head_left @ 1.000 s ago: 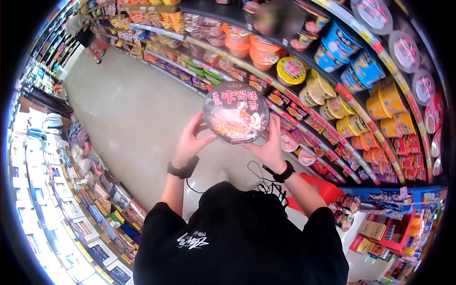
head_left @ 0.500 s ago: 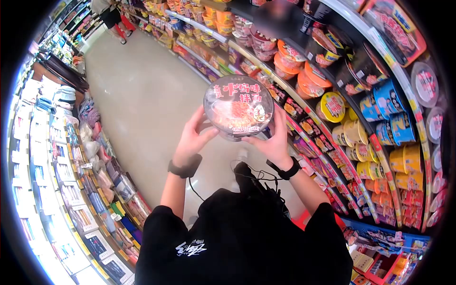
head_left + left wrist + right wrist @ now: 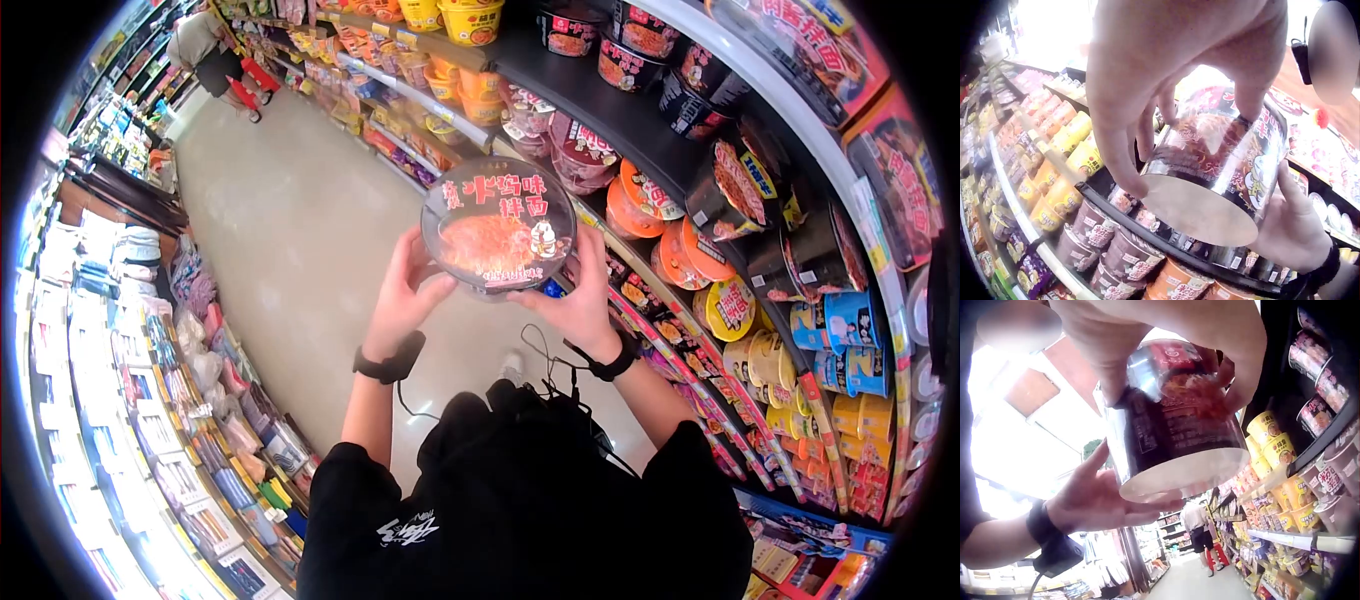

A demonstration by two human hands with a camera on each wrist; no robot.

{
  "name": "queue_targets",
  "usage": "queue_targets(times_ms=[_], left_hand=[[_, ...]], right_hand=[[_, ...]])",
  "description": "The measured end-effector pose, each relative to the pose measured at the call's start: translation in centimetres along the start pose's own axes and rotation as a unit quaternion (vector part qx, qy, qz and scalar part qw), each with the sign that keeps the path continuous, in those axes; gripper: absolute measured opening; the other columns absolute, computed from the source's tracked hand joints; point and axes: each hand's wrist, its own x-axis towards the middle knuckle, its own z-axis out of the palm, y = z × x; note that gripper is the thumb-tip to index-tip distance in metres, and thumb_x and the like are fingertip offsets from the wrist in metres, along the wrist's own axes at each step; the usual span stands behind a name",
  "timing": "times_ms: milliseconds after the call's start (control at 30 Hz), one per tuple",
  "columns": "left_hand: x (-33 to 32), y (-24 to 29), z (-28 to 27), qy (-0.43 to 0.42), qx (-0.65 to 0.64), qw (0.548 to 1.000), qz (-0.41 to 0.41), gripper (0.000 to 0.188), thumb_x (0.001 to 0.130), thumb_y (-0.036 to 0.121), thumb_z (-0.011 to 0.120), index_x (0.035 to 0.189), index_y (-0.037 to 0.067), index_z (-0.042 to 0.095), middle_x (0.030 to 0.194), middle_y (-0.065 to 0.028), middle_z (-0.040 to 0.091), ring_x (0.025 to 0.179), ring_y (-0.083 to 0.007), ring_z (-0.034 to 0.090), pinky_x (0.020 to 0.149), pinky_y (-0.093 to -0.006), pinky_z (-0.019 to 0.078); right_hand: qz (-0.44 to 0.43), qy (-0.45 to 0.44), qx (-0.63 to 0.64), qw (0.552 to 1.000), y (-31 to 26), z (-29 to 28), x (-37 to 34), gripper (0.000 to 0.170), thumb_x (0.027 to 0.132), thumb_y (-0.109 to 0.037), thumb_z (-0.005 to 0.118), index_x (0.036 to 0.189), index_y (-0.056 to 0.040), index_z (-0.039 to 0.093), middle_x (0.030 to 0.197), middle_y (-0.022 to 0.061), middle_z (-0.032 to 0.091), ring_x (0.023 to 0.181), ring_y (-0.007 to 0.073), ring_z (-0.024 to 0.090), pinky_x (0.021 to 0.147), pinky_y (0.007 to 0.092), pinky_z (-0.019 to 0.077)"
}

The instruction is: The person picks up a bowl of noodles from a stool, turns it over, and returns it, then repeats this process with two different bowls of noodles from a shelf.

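Note:
Both hands hold a dark instant noodle bowl point(image 3: 500, 228), raised in front of the chest over the aisle. Its printed lid, with red lettering and a picture of noodles, faces up toward the head camera. My left hand point(image 3: 408, 292) grips the left side, thumb at the near edge. On the opposite side my right hand point(image 3: 580, 300) curls its fingers round the wall, thumb also at the near edge. In the left wrist view the bowl's pale base point(image 3: 1200, 209) shows below its printed side, and the right wrist view also shows the base point(image 3: 1185, 472).
Shelves of instant noodles line the right, with orange bowls point(image 3: 690, 250), blue tubs point(image 3: 850, 325) and black bowls point(image 3: 735, 195). Packaged goods fill a shelf point(image 3: 190, 400) on the left. A person point(image 3: 205, 55) stands far down the aisle floor point(image 3: 290, 210).
The view has shifted along the noodle shelves, bringing the black bowls and boxes at upper right into sight. Both hands keep their hold on the bowl, which stays at about the same height.

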Motion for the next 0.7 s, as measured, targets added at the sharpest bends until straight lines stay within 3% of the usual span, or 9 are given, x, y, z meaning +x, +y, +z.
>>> queue_targets(times_ms=[233, 333, 533, 567, 700], left_hand=[[7.4, 0.7, -2.5, -0.034, -0.048, 0.998, -0.008, 0.065, 0.085, 0.006, 0.065, 0.139, 0.002, 0.029, 0.136, -0.0093, 0.042, 0.122, -0.0219, 0.048, 0.097, -0.0345, 0.0436], [10.4, 0.2, -4.0, -0.045, -0.059, 0.997, -0.013, 0.065, 0.086, 0.005, 0.065, 0.140, 0.002, 0.028, 0.132, -0.0080, 0.043, 0.121, -0.0209, 0.048, 0.096, -0.0336, 0.0446], [17.3, -1.1, -7.8, -0.124, -0.072, 0.989, -0.044, 0.067, 0.085, 0.003, 0.065, 0.140, 0.002, 0.028, 0.133, -0.0097, 0.041, 0.119, -0.0213, 0.049, 0.093, -0.0347, 0.0463], [18.6, -1.2, -8.5, -0.139, -0.066, 0.987, -0.036, 0.068, 0.084, 0.003, 0.066, 0.141, 0.002, 0.028, 0.133, -0.0102, 0.041, 0.118, -0.0214, 0.050, 0.093, -0.0346, 0.0465], [22.3, -1.4, -10.2, -0.178, -0.048, 0.983, 0.006, 0.069, 0.084, -0.001, 0.063, 0.142, 0.004, 0.026, 0.134, -0.0104, 0.041, 0.119, -0.0196, 0.048, 0.095, -0.0333, 0.0448]], right_hand=[[0.001, 0.034, -0.028, 0.999, 0.9, 1.3, 6.4, 0.092, 0.059, -0.011, 0.089, 0.130, 0.0065, 0.034, 0.119, 0.0094, 0.035, 0.117, 0.0214, 0.048, 0.098, 0.0351, 0.0466], [0.014, 0.062, 0.023, 0.998, 1.2, 2.5, 8.9, 0.091, 0.059, -0.012, 0.089, 0.130, 0.0065, 0.035, 0.119, 0.0095, 0.035, 0.117, 0.0215, 0.048, 0.099, 0.0354, 0.0462], [0.051, 0.144, -0.109, 0.982, 2.9, 5.2, 12.4, 0.086, 0.057, -0.013, 0.089, 0.126, 0.0048, 0.041, 0.120, 0.0130, 0.038, 0.113, 0.0242, 0.048, 0.094, 0.0367, 0.0477], [0.047, 0.168, -0.050, 0.983, 2.5, 5.9, 13.3, 0.085, 0.057, -0.011, 0.089, 0.125, 0.0061, 0.041, 0.119, 0.0134, 0.038, 0.113, 0.0243, 0.049, 0.092, 0.0367, 0.0495], [0.055, 0.194, -0.083, 0.976, 2.4, 7.7, 15.9, 0.088, 0.059, -0.012, 0.088, 0.129, 0.0058, 0.038, 0.122, 0.0128, 0.037, 0.113, 0.0229, 0.049, 0.088, 0.0349, 0.0526]])
